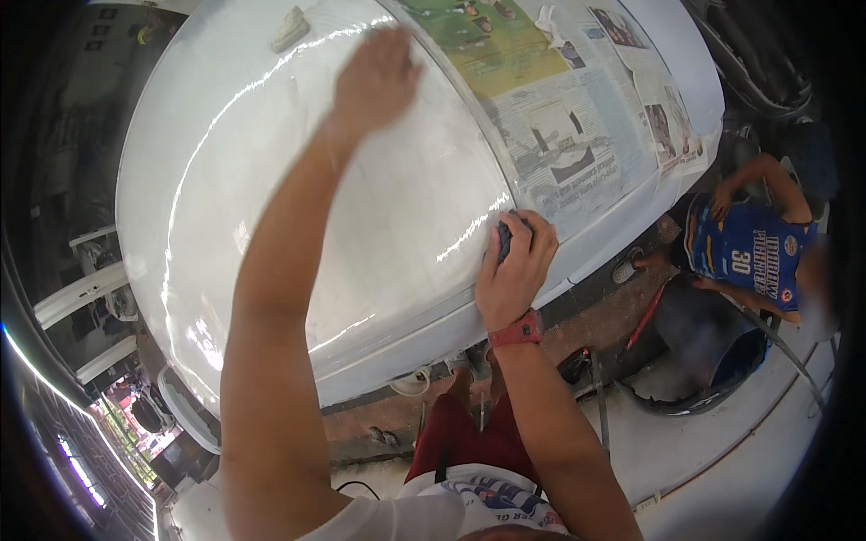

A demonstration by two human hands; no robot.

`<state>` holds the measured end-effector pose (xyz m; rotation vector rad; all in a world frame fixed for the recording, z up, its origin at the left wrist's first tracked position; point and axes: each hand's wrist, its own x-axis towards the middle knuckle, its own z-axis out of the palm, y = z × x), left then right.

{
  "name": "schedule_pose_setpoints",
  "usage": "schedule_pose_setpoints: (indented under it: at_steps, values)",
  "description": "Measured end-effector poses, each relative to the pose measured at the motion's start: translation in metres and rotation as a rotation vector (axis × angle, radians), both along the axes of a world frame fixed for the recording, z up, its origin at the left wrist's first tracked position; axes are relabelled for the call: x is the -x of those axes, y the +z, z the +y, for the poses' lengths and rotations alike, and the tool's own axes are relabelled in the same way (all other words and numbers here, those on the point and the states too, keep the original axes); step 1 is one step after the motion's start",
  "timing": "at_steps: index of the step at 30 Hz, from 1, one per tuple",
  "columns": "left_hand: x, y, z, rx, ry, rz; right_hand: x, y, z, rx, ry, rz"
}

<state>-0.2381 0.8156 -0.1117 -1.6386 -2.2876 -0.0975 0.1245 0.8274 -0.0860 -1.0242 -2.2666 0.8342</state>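
Note:
A glossy white car panel point(271, 162) with a wet-looking shine spreads in front of me. My left hand point(381, 79) is stretched far across it, palm down, close to the panel's far edge strip. Motion smears its fingers, so what lies under them is hidden. Nearer to me, my right hand point(519, 266), with a red watch point(517, 329) on its wrist, grips a dark grey crumpled cloth or pad point(505, 236) at the panel's right edge. Its exact kind I cannot make out. A pale folded rag or sponge point(290, 30) lies on the panel at the upper left.
Newspaper sheets point(577, 149) cover the area right of the panel. A seated person in a blue jersey point(744, 248) is at the right, beside a dark bumper-like part point(695, 406). A white part point(185, 410) stands at the lower left. Brick-coloured floor point(577, 316) runs below.

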Motion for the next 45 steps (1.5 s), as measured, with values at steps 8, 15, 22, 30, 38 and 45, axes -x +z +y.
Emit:
schedule_pose_setpoints:
  at_steps: [8,15,22,30,38,45]
  values:
    - [-0.081,0.002,-0.009,-0.128,0.011,-0.149,0.004,-0.002,-0.003,-0.015,0.002,0.014]
    - [-0.209,0.093,-0.152,0.317,-0.033,-0.488,-0.005,-0.008,0.004,-0.077,-0.018,0.041]
    - [-0.011,0.055,-0.218,0.066,0.312,0.374,0.006,-0.006,-0.011,-0.153,0.097,0.088]
    - [-0.243,0.106,-0.29,0.391,0.077,-0.442,-0.018,-0.016,0.008,-0.145,0.022,0.199]
    - [-0.204,0.069,-0.284,-0.158,0.344,-0.213,0.059,0.074,-0.11,0.282,0.373,0.25]
    - [-0.154,0.093,-0.351,-0.055,0.401,-0.279,0.06,0.058,-0.112,-0.063,0.199,0.083]
